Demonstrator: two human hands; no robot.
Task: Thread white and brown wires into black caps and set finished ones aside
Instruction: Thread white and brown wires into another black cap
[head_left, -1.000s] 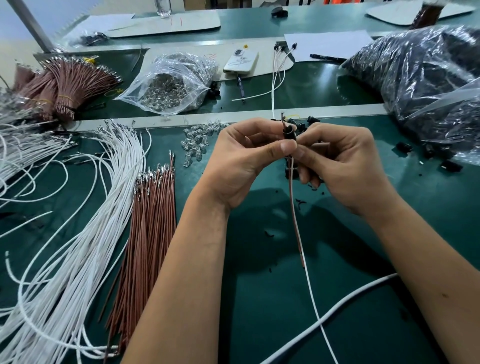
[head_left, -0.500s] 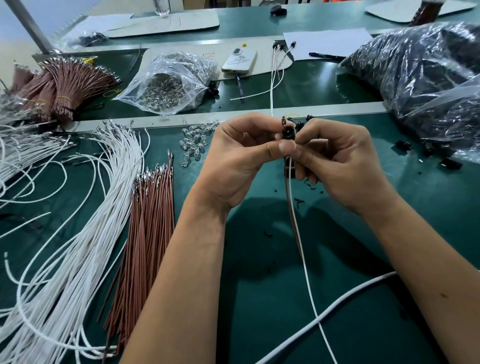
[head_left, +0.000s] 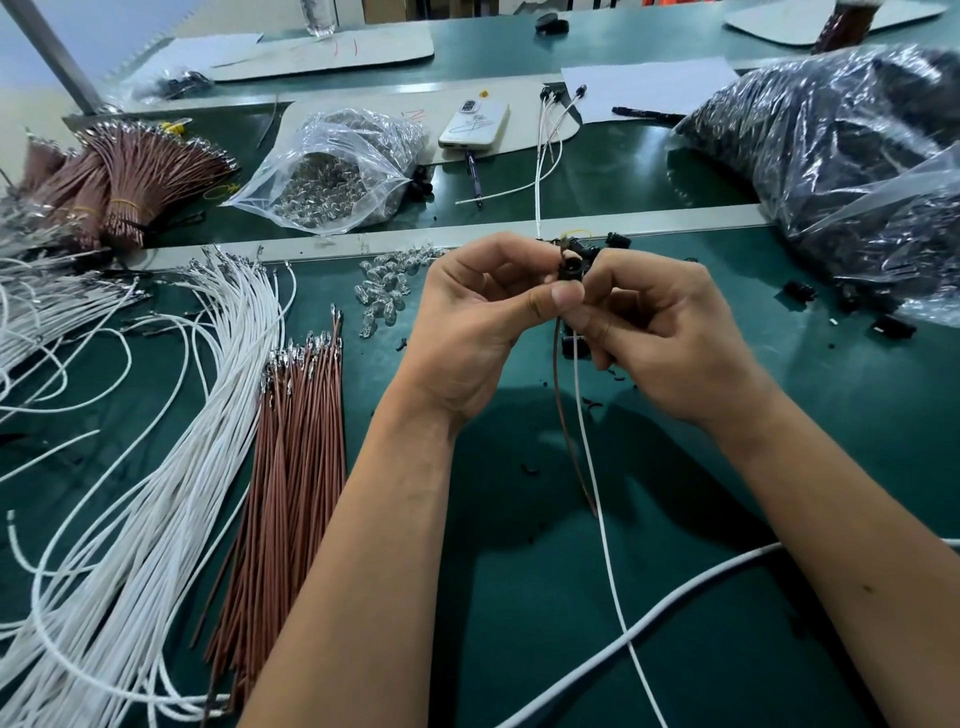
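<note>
A: Two hands meet over the middle of the mat (head_left: 519, 597), both curled tight. The left hand (head_left: 472, 332) has its thumb laid across to the right, the tip pressed just under the cap (head_left: 570, 267). The right hand (head_left: 670, 332) pinches from the other side, its fingers folded in under the cap.

B: So what is in the grip?

A: One black cap, held up between the two thumbs, open end toward the camera. A brown wire (head_left: 563, 410) and a white wire (head_left: 597, 493) hang out below it, side by side, down toward the near edge. The white one runs on further and crosses a thicker white cable (head_left: 675, 603) lying on the mat.

B: Any writing to read?

A: Red marks on the cardboard (head_left: 332, 49) at the far edge, too faint to read. The phone (head_left: 474, 123) shows a drawing, no legible text.

B: And the stock?

A: Loose white wires (head_left: 171, 441) fan along the left edge, with the brown wires (head_left: 291, 467) just right of them. Clear bulbs (head_left: 384, 291) lie scattered just left of the left hand. More caps (head_left: 841, 306) lie loose toward the right edge, beside a big bag (head_left: 831, 156) of dark parts. A clear bag (head_left: 337, 171) of bulbs sits past the metal strip.
</note>
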